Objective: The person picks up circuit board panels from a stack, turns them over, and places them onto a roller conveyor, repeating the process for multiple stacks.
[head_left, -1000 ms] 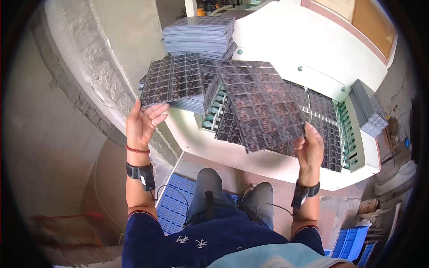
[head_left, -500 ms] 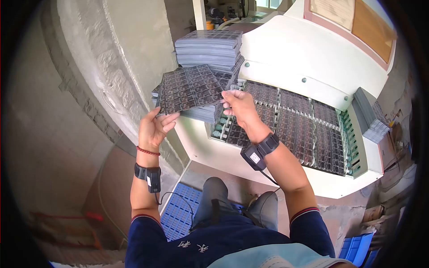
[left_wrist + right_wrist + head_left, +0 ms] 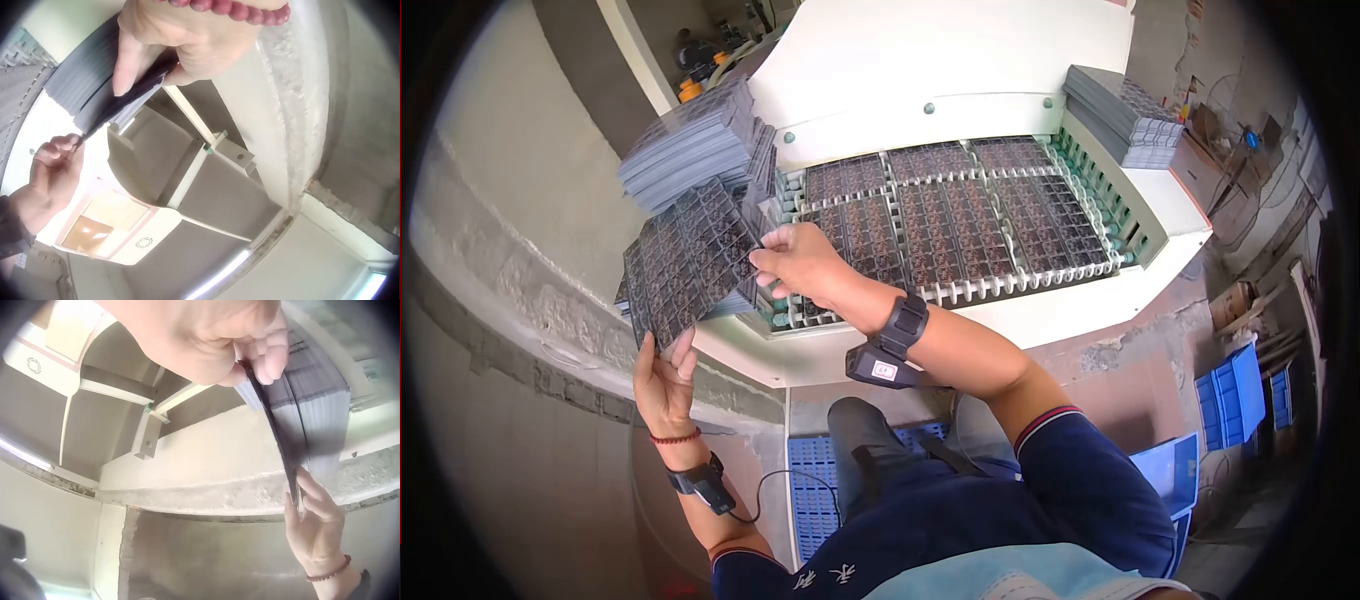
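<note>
A dark circuit board panel [image 3: 685,245], marked in a grid of small units, is held tilted at the left of the head view. My left hand [image 3: 666,385] grips its near corner, thumb on one face and fingers on the other. At its right edge, my right hand [image 3: 800,265] pinches the panel between thumb and fingers. The right wrist view catches the panel [image 3: 275,428] nearly edge-on, stretched between both hands. Behind and beneath it stands a tall stack of similar panels [image 3: 685,150], its lower part partly hidden by the held one.
Right of the hands, a white machine [image 3: 850,40] has a roller conveyor [image 3: 1065,270] with several panels [image 3: 960,225] laid in rows. Another panel stack [image 3: 1120,120] sits on its right end. A rough wall ledge [image 3: 510,290] runs along the left; blue crates [image 3: 1235,400] stand lower right.
My right hand held a separate panel over the conveyor, then came left without it and took the edge of the panel in my left hand. The head view has turned right.
</note>
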Action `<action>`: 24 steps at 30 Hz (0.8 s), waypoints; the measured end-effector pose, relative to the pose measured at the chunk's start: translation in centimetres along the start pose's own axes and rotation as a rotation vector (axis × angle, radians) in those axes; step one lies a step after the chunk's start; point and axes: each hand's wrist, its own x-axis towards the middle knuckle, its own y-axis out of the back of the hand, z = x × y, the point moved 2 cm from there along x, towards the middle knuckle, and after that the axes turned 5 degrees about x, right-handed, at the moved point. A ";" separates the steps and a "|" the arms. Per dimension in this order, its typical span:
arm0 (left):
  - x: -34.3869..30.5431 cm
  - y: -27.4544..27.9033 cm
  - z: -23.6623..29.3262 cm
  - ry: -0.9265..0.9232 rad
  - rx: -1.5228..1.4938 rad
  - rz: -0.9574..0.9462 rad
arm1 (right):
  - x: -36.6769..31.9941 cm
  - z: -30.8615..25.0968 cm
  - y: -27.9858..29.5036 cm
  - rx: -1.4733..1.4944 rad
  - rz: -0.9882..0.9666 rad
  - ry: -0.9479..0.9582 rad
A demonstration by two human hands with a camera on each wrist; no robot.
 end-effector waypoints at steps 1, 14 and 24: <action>-0.7 -0.6 -0.4 0.033 -0.070 -0.044 | -0.8 0.1 0.6 0.058 -0.020 0.008; -9.2 -7.2 -11.3 0.160 0.166 -0.455 | -19.0 5.9 12.4 0.309 0.126 0.213; -9.7 -6.5 -17.7 0.431 0.112 -0.476 | -24.0 10.3 15.8 0.305 0.318 0.148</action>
